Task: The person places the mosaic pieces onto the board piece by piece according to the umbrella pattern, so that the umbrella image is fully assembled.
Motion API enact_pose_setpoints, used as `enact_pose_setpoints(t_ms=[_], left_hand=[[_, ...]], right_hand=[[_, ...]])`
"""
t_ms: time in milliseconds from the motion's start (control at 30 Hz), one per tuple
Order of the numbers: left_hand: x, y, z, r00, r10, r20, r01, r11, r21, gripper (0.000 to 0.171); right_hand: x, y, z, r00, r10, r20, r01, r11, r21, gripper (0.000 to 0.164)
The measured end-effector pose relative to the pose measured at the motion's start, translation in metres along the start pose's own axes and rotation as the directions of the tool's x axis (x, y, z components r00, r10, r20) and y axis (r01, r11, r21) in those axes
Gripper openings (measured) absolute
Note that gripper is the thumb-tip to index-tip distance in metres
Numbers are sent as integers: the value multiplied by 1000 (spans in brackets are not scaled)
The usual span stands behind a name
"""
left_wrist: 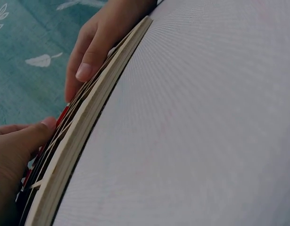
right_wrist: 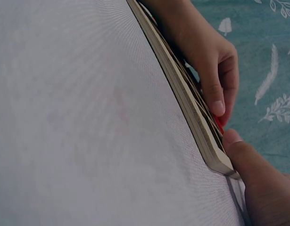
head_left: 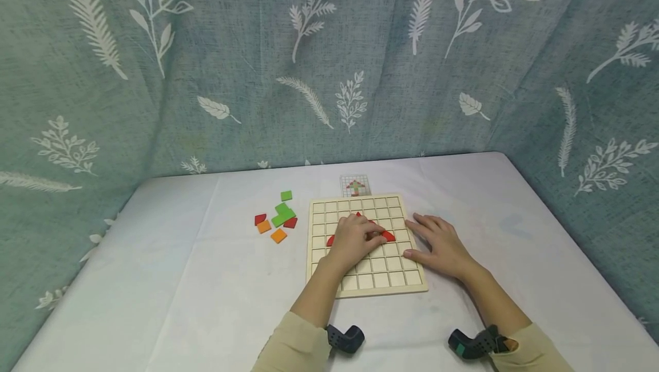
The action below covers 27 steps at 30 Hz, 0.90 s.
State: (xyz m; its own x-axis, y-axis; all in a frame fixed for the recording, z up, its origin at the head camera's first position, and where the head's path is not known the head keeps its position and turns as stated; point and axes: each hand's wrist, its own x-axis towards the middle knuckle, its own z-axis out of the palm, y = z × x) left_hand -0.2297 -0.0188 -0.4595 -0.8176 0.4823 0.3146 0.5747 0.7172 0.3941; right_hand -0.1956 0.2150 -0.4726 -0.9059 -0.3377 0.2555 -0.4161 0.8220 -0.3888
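Observation:
My left hand (head_left: 354, 240) reaches over a pale wooden grid board (head_left: 381, 281). Its thumb and forefinger pinch a red rounded tile (head_left: 389, 237) at the board's right-middle squares. More red shows around this hand: a red tile (head_left: 330, 240) at its left, and a red tip (head_left: 358, 213) above the knuckles; the rest is covered by the hand. My right hand (head_left: 443, 246) rests along the board's right edge, fingers spread and thumb touching the rim. In the right wrist view, the red tile (right_wrist: 218, 122) lies beside the left thumb, low on the board.
Left of the board lie loose tiles: several green tiles (head_left: 281, 218), two orange tiles (head_left: 278, 236) and two red tiles (head_left: 260, 219). A small pattern card (head_left: 355, 185) with an arrow-like picture lies behind the board. A leaf-printed curtain (head_left: 247, 74) hangs behind the white-covered table (head_left: 206, 303).

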Motion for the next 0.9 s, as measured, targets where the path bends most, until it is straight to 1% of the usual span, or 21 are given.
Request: enact_pose_setpoints(t_ms=[100,200,333,433,500,667,900], left_hand=[[-2,0,-2,1000,9,3,-9,1000,26,25],[-3,1,-5,1000,27,-8,-27,999,40,27],[-4,2,-8,999,30,-34,-29,999,19,30],[-5,0,-12,1000,4,-28,-5,1000,-26,30],[-6,-3,-14,1000,-21,-10,20,998,-60,30],[-8,-15,-20,997,-74,27,77,991,-108,29],[-14,-25,-31,994,-106,12,106,979,-173,29]], right_hand=[[1,-1,0,1000,-4,2,4,1000,5,69],[1,-2,-1,1000,-5,0,5,1000,9,69],[0,-3,-1,1000,7,4,-7,1000,3,69],[0,-4,-1,1000,15,6,-15,1000,0,70],[0,-4,-1,1000,16,4,-16,1000,1,70],[0,-4,-1,1000,18,-4,-18,1000,8,69],[0,-4,-1,1000,17,-4,-17,1000,9,70]])
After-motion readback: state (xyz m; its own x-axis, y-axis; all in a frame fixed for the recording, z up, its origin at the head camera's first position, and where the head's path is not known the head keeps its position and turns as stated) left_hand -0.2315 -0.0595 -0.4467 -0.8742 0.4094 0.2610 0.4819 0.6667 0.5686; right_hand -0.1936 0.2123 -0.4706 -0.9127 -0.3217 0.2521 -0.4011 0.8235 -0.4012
